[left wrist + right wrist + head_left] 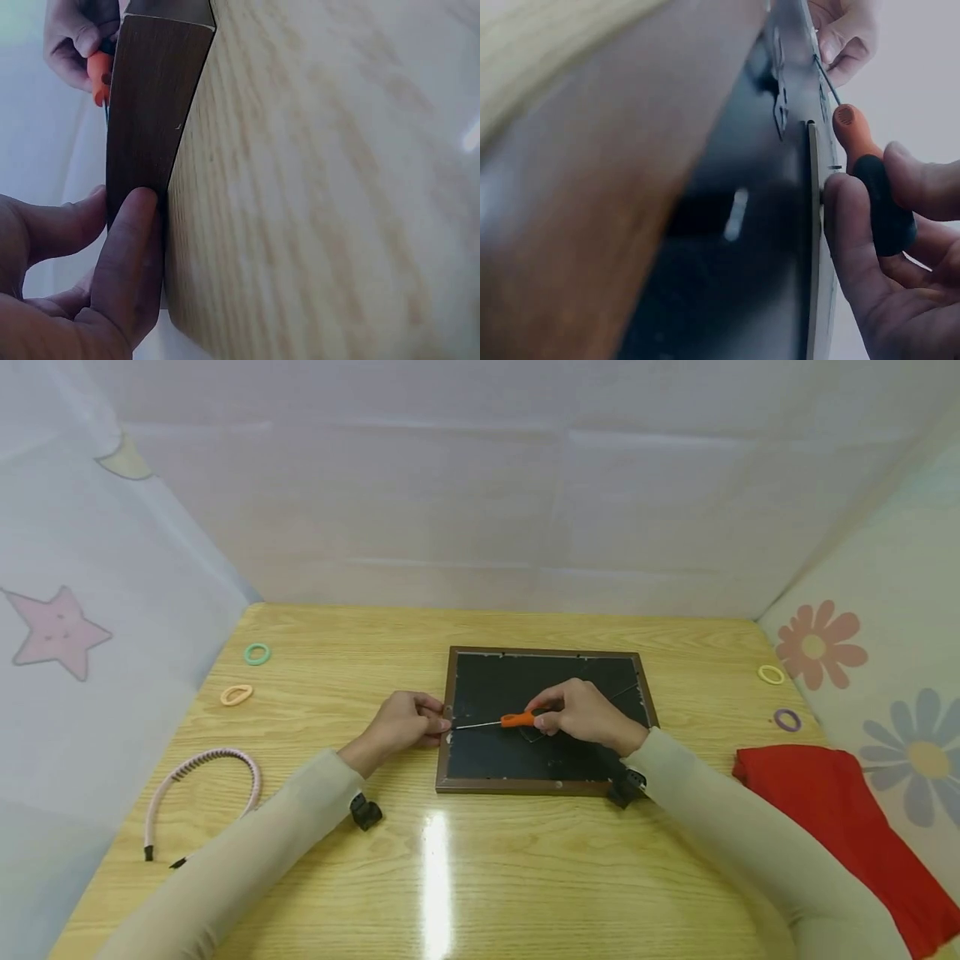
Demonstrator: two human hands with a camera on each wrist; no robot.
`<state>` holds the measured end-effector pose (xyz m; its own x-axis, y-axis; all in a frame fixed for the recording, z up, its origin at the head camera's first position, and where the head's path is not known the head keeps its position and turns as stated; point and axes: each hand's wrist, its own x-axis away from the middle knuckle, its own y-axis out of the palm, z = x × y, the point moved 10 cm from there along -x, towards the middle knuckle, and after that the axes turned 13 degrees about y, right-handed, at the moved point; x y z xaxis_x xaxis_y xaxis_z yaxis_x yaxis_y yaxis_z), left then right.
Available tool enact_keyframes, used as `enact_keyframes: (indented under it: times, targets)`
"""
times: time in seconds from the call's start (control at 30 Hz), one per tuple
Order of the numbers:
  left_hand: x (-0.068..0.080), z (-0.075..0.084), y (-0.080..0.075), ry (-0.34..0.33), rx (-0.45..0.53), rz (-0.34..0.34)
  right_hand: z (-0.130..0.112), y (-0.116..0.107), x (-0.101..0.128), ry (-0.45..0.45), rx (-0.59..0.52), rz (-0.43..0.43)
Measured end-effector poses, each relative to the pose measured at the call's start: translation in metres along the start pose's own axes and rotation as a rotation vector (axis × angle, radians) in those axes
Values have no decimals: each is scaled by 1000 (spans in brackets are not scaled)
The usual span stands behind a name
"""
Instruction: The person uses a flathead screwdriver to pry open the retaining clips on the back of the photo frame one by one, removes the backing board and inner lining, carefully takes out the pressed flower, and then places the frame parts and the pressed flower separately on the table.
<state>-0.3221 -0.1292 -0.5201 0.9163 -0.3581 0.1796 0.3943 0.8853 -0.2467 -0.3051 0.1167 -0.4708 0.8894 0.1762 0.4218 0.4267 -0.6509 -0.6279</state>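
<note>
My left hand [405,722] is pinching a brown frame [510,787], and my right hand [581,714] is gripping a screwdriver [517,719].
On the left of the tabletop [525,877], a pink headband [217,752] is lying, with an orange ring [227,700] and a green ring [248,654] sitting farther back. Next, my left thumb is resting on the frame's left edge while my fingers are pressing its side. The frame is lying flat near the middle, its black board [487,756] facing up. The screwdriver's thin metal rod is pointing left, and its tip is sitting close to my left thumb; I cannot tell what it is touching. My right thumb and finger are pinching the orange and black handle. Over on the right, a yellow ring [761,673], a purple ring [777,719] and a red cloth [832,810] are lying.
</note>
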Motion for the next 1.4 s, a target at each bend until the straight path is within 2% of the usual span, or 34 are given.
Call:
enact_keyframes:
  times: [0.1,0.27,0.43,0.6,0.77,1.07,1.23,1.4]
  targets:
    - [-1,-2,1,-5,14,3,-2,-2,2,3,-8,36]
    - [-2,3,1,14,-2,-12,-16,-10,10,-45,-60,159]
    - [-3,6,-2,14,-46,-21,-43,-16,17,-159,-121,296]
    - [-2,7,-4,8,-54,-32,-80,-12,25,-316,-144,371]
    - [-4,7,-5,14,-43,-34,-122,-4,36,-484,-68,417]
    - [-7,8,-4,50,-28,-43,-181,24,50,-674,167,479]
    - [-7,10,-6,99,-43,-50,-200,42,51,-726,258,502]
    - [-5,11,-9,99,-39,-35,-206,50,51,-748,291,508]
